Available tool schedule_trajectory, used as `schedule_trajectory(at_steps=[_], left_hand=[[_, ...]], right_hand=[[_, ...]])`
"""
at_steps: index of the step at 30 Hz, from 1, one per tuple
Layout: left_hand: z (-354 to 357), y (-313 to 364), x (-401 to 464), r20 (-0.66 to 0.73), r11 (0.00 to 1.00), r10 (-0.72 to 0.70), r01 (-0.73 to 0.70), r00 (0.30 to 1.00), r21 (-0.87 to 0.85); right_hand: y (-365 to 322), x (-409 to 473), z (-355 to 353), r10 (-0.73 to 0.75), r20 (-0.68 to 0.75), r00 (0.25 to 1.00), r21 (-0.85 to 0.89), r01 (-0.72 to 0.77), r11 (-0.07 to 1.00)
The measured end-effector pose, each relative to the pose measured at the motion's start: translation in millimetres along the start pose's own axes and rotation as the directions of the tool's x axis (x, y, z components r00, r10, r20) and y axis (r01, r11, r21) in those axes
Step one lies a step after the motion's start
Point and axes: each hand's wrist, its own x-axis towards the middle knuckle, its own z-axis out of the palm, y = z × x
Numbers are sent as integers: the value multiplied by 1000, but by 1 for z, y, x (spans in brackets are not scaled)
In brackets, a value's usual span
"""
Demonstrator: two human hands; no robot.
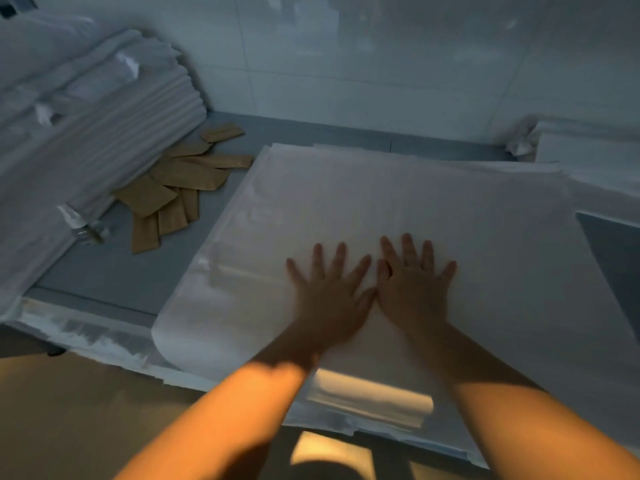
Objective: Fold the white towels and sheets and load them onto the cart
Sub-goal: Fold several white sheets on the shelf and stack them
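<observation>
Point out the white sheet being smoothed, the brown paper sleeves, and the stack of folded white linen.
Flat white sheet (398,202): head view, bare middle.
Brown paper sleeves (180,188): head view, pile's centre.
Stack of folded white linen (104,109): head view, ribbed edges.

Your view is dim and blue-grey over most of the desk (104,282) and the tiled wall (381,64), while warm orange light enters from about 6 o'clock and falls across your forearms and the floor (69,410). A hard shadow edge crosses both forearms, leaving your left hand (329,299) and right hand (414,289) in shade on the sheet (381,202). The picture is soft throughout, with motion blur on the hands, faint reflections on the wall, and wide-angle bending toward 9 and 3 o'clock.
</observation>
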Motion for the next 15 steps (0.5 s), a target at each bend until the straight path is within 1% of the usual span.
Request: schedule_trajectory(at_steps=[1,4,6,10,15], left_hand=[[-3,-12,-1,-11,999,-34,34,999,-5],[-7,-63,-4,-24,974,-222,221,975,-38],[-9,-85,-10,-3,956,-288,287,958,-66],[-11,-87,-13,-9,958,-281,280,960,-54],[-8,-92,-5,-22,954,-299,299,954,-32]], right_hand=[[0,0,-1,1,10,1000,15,-1,1000],[7,-1,-5,-17,44,999,39,15,999],[25,-11,-8,-12,60,998,18,11,1000],[70,-46,-13,91,68,993,-44,-88,995],[69,-38,-14,95,90,991,-48,-91,995]])
